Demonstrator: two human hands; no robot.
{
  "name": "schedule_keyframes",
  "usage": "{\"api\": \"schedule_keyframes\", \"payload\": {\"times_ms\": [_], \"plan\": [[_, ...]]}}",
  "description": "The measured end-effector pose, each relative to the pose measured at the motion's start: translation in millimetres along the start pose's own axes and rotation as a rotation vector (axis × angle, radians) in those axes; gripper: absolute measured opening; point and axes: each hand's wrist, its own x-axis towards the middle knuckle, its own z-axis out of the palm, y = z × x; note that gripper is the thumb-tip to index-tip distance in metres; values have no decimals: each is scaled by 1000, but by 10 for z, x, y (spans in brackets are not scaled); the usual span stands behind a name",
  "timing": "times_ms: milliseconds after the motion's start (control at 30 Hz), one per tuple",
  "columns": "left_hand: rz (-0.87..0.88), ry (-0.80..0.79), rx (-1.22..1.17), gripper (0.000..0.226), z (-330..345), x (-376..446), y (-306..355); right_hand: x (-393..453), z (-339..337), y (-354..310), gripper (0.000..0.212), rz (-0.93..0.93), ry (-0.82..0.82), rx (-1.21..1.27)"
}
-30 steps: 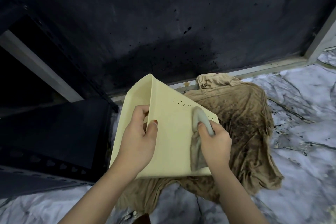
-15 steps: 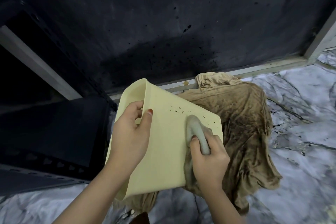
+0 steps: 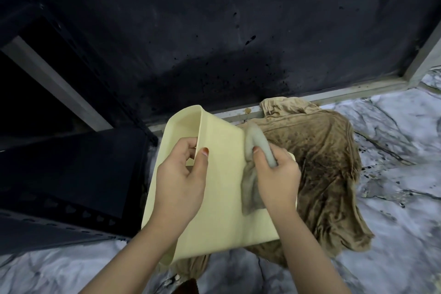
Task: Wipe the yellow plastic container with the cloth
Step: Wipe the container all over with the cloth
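Gripping the rim of the pale yellow rectangular plastic container, the left hand has its fingers curled over the container's wall into the inside, while the thumb lies pressed flat on the outer face, its painted nail pointing up. The container is tilted on edge, its broad smooth outer side facing the camera and its open mouth turned to the left. The right hand holds a small grey cloth bunched against the container's upper right corner; its thumb pins the cloth to the plastic and the other fingers are wrapped round the wad (their tips are hidden behind it), with a loose tail of cloth hanging down across the yellow face. Both forearms come up from the bottom edge, wrists roughly level, the hands near each other with a strip of bare plastic between them. Under and behind the container lies a crumpled, stained brown rag, spread on a grey-white marbled bench that meets a dark speckled wall.
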Motion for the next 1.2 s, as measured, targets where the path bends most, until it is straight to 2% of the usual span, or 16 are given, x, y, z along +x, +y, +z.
{"api": "schedule_keyframes", "payload": {"times_ms": [167, 267, 333, 533, 600, 700, 833, 967, 1100, 1200], "plan": [[-3, 28, -4, 16, -21, 11, -25, 238, -160, 388, 16, 217, 36, -77], [-3, 30, -1, 16, -32, 16, -42, 311, -288, 619, 25, 308, 48, -98], [-7, 38, 1, 16, -35, 21, -50, 300, -357, 747, 25, 348, 64, -101], [-16, 50, 5, 17, -20, 44, -70, -77, -279, 1010, 28, 420, 245, -117], [-18, 51, 8, 17, -13, 49, -64, -251, -182, 949, 43, 362, 288, -158], [-16, 58, 0, 16, -5, 58, -65, -470, -29, 662, 61, 161, 298, -138], [1, 44, 0, 14, 0, 46, -52, -565, 156, 229, 39, -112, 186, -83], [30, 26, 0, 14, 0, 30, -44, -482, 255, -108, 34, -288, 97, -102], [42, 14, -8, 13, 5, 18, -54, -269, 244, -200, 29, -288, 35, -113], [33, -4, -17, 14, 8, 1, -34, -66, 166, -142, 24, -176, 43, -123]]}}
